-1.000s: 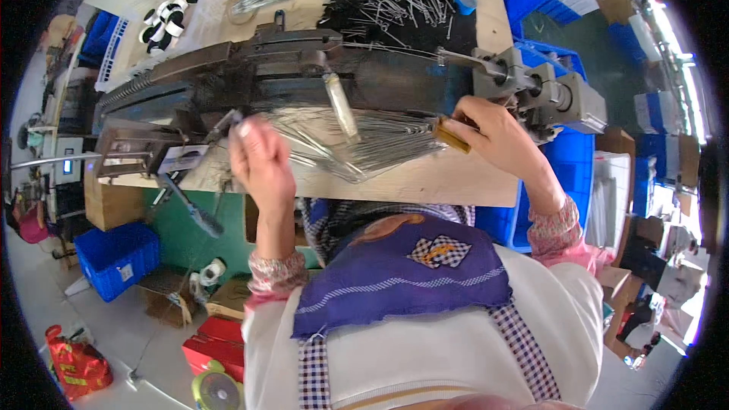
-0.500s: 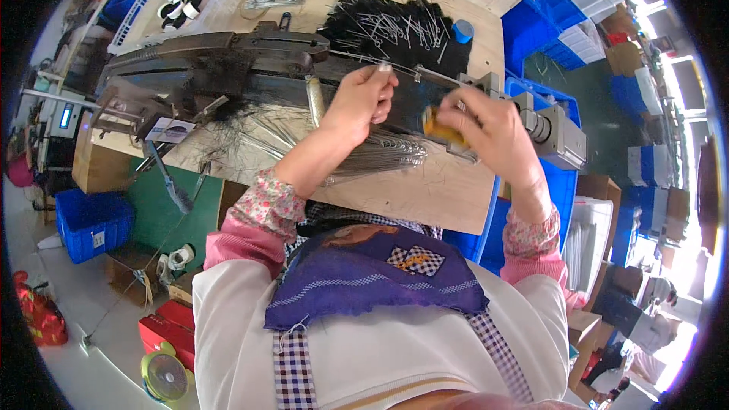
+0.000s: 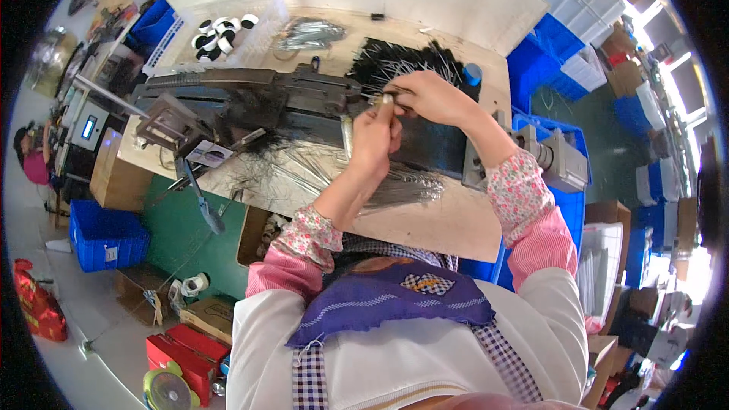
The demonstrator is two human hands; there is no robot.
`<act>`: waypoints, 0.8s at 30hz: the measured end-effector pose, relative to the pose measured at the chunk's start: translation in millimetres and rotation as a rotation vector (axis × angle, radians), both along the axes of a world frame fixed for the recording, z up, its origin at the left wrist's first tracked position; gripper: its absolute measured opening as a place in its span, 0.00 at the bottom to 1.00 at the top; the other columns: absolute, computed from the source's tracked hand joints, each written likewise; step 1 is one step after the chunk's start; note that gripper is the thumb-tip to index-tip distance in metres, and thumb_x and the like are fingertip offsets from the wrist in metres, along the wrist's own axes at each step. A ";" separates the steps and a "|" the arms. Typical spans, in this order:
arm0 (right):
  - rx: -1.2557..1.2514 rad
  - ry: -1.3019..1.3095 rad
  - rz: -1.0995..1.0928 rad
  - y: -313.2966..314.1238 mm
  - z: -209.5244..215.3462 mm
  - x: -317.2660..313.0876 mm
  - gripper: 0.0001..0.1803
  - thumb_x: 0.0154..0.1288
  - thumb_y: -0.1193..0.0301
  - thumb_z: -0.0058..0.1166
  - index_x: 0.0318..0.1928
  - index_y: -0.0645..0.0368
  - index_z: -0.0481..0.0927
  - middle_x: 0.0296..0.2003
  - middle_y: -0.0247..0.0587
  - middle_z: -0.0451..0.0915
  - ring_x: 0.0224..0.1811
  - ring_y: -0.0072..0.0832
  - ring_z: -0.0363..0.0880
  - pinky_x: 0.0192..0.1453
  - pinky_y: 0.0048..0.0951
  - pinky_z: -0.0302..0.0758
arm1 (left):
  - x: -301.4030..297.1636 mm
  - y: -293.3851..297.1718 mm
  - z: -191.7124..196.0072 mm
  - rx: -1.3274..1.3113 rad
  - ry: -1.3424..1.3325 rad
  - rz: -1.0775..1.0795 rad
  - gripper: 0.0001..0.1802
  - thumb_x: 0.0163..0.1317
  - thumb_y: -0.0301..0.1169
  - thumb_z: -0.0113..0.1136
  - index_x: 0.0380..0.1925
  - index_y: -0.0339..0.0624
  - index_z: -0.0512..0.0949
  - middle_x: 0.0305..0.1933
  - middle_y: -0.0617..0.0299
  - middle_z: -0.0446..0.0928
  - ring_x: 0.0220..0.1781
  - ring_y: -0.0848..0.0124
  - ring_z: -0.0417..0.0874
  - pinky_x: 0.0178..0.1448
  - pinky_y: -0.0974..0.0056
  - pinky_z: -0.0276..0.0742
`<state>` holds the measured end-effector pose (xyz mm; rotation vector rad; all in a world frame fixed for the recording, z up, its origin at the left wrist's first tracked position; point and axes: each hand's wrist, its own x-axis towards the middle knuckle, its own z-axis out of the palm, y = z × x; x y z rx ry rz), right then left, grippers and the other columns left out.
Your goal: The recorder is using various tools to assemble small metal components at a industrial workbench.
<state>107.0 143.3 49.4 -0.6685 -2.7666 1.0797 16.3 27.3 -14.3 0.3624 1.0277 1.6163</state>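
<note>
Head view: we note both hands raised together over the dark machine (image 3: 258, 102). Left hand (image 3: 376, 137) pinches a thin metal rod (image 3: 385, 102) closed between its fingers; right hand (image 3: 429, 99) closes on its upper end, just before the black wire pile (image 3: 395, 64).

We could not make out what our left hand (image 3: 373, 137) and right hand (image 3: 429, 96) pinched between them; the fingers covered it. Our forearms hid part of the dark machine (image 3: 258, 102) and the bundle of thin wires (image 3: 395, 182). The small black-and-white rings (image 3: 220, 30) were too small to identify.
</note>
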 end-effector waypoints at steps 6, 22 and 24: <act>-0.387 0.089 -0.144 10.4 2.0 12.3 0.13 0.66 0.72 0.52 0.45 0.71 0.79 0.28 0.38 0.81 0.26 0.22 0.79 0.33 0.25 0.78 | -3.1 -2.1 -13.6 0.034 -0.002 -0.026 0.18 0.71 0.45 0.49 0.31 0.42 0.73 0.16 0.68 0.64 0.14 0.76 0.61 0.20 0.70 0.55; 0.668 0.251 -0.039 -36.7 5.1 17.6 0.22 0.51 0.77 0.52 0.51 0.57 0.78 0.39 0.50 0.73 0.40 0.44 0.72 0.46 0.40 0.73 | -16.1 -2.9 13.5 0.258 -0.683 -0.119 0.42 0.67 0.63 0.34 0.54 0.29 0.66 0.58 0.52 0.70 0.64 0.62 0.68 0.70 0.58 0.61; 0.607 0.339 -0.077 -40.0 -2.4 10.8 0.17 0.51 0.77 0.55 0.45 0.57 0.81 0.31 0.43 0.74 0.36 0.41 0.75 0.43 0.38 0.73 | -16.4 -6.2 6.6 0.271 -0.679 -0.094 0.41 0.68 0.62 0.33 0.55 0.31 0.66 0.60 0.54 0.69 0.65 0.63 0.67 0.71 0.58 0.61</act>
